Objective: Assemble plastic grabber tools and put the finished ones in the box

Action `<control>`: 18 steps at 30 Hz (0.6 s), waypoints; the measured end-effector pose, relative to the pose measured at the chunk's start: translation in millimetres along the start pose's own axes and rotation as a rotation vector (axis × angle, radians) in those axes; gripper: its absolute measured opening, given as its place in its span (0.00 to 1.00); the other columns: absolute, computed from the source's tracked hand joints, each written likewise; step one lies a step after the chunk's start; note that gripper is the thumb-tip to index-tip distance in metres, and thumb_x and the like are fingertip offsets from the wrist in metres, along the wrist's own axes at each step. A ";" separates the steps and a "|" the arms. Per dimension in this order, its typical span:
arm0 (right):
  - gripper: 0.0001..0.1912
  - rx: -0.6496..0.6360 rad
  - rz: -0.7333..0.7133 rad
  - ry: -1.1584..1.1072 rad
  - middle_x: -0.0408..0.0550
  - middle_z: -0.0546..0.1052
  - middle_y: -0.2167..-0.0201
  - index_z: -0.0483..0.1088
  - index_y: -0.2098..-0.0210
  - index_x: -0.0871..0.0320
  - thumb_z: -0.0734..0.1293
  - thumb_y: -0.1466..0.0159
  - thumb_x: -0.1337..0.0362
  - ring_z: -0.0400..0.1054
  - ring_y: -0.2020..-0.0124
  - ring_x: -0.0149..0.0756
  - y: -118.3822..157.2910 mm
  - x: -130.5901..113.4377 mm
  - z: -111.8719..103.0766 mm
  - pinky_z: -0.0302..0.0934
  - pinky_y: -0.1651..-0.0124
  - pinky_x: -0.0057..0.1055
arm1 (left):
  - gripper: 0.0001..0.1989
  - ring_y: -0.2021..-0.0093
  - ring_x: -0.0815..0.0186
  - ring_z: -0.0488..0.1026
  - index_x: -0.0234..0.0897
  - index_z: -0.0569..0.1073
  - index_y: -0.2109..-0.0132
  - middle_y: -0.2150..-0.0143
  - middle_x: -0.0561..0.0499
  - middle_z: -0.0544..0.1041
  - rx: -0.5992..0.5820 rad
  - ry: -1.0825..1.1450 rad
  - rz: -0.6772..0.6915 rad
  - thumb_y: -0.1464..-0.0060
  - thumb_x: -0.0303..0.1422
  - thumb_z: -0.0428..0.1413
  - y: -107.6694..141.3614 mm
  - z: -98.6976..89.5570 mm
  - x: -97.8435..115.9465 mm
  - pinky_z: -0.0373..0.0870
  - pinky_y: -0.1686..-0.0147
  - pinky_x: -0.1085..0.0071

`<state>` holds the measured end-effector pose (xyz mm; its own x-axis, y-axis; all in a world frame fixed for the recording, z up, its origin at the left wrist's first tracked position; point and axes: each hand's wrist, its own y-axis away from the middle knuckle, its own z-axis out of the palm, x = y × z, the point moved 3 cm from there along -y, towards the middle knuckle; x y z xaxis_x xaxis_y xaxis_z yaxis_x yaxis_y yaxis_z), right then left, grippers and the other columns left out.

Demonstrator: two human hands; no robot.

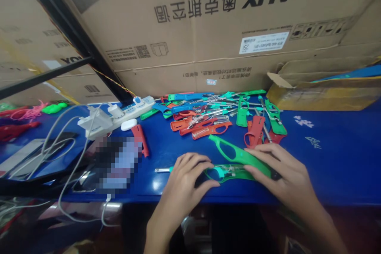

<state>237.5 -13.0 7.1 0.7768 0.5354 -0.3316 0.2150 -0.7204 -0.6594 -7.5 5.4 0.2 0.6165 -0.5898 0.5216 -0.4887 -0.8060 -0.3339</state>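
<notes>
My left hand curls around the front of an open green lighter half lying near the table's front edge. Inside that half I see a clear fuel tank, thin wires and a turquoise trigger; its metal tube sticks out to the left, past my hand. Between the thumb and fingers of my right hand is a second green lighter shell half, tilted above the first, its looped end up and to the left. The tips of my right fingers hide part of both pieces.
Red, green and blue lighter parts are heaped at the back. A yellow-taped box stands back right, small metal pieces in front of it. To the left lie a power strip, white cables and a blurred-out device.
</notes>
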 end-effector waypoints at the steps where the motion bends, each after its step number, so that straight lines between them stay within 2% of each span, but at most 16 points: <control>1: 0.14 0.000 0.000 -0.001 0.49 0.75 0.57 0.74 0.48 0.52 0.70 0.34 0.61 0.73 0.59 0.39 -0.1 -0.1 0.3 0.68 0.59 0.35 | 0.14 0.46 0.57 0.72 0.46 0.75 0.51 0.49 0.50 0.78 0.000 0.004 -0.005 0.41 0.44 0.61 0.1 -0.3 0.2 0.67 0.47 0.58; 8: 0.13 0.000 0.013 0.021 0.49 0.76 0.58 0.74 0.49 0.53 0.68 0.33 0.60 0.74 0.59 0.38 -0.5 0.4 2.3 0.69 0.58 0.33 | 0.13 0.45 0.58 0.71 0.45 0.74 0.51 0.47 0.50 0.77 -0.011 0.029 -0.019 0.40 0.44 0.61 3.0 -1.0 -1.7 0.66 0.46 0.59; 18: 0.13 0.002 -0.056 0.061 0.50 0.76 0.59 0.74 0.49 0.57 0.69 0.32 0.62 0.73 0.59 0.36 -1.1 -1.7 3.1 0.68 0.59 0.32 | 0.12 0.43 0.58 0.70 0.44 0.73 0.51 0.44 0.50 0.75 -0.049 0.025 -0.023 0.40 0.41 0.61 2.0 -3.8 3.3 0.64 0.44 0.59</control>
<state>234.1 -11.8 6.3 0.7980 0.5470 -0.2528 0.2581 -0.6894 -0.6769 -8.9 2.0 4.2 0.6125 -0.5695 0.5482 -0.5048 -0.8155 -0.2832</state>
